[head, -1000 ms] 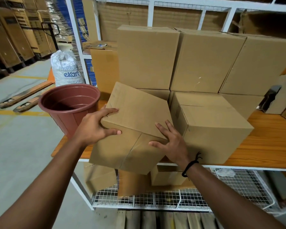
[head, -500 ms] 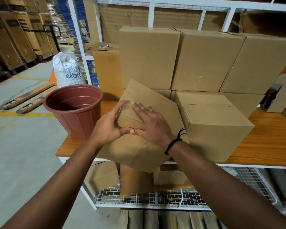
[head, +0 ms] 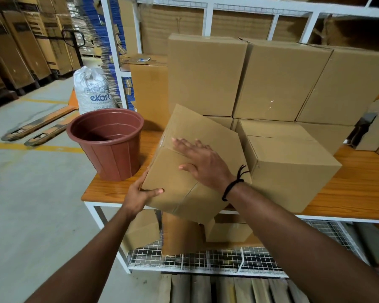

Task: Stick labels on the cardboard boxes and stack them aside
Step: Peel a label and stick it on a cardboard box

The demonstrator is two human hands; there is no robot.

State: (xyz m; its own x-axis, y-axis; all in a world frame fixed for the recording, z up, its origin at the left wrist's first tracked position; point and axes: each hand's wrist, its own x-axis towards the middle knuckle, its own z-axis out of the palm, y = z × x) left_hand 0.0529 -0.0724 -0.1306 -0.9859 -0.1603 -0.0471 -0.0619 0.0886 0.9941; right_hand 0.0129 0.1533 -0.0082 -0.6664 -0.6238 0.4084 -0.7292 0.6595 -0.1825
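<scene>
I note the cardboard box tilted over the table's front edge, my left hand gripping its lower left corner, thumb on the near face, other fingers hidden behind, my right hand flat across its upper edge, fingers spread, brown bucket just left.

Left hand grips the tilted cardboard box at its corner; right hand lies flat on top.
</scene>
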